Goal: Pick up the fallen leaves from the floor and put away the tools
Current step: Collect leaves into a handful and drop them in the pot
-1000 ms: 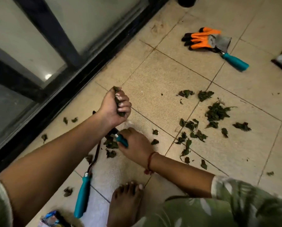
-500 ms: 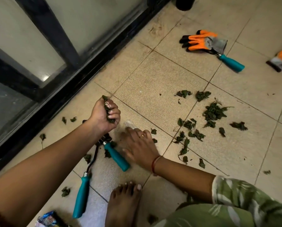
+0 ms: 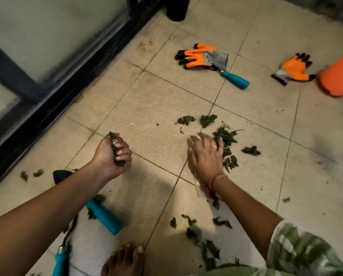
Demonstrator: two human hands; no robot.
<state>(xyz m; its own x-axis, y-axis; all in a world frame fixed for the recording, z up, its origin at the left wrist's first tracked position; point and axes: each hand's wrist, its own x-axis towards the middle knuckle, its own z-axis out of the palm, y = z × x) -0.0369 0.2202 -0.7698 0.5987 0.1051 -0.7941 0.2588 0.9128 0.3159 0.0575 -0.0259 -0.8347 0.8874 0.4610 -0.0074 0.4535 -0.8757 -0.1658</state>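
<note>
Left hand (image 3: 112, 156) clenches a wad of leaves (image 3: 115, 151); right hand (image 3: 205, 154), fingers straight, lies flat over scattered leaves (image 3: 225, 136) at its one o'clock; teal-handled tool (image 3: 105, 217) at the left hand's six o'clock

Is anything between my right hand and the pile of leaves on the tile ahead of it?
Nothing visible does. The right hand is spread right at the leaf pile, its fingers touching the nearest leaves. The orange glove with a teal-handled tool under it lies farther off, out of the way.
</note>
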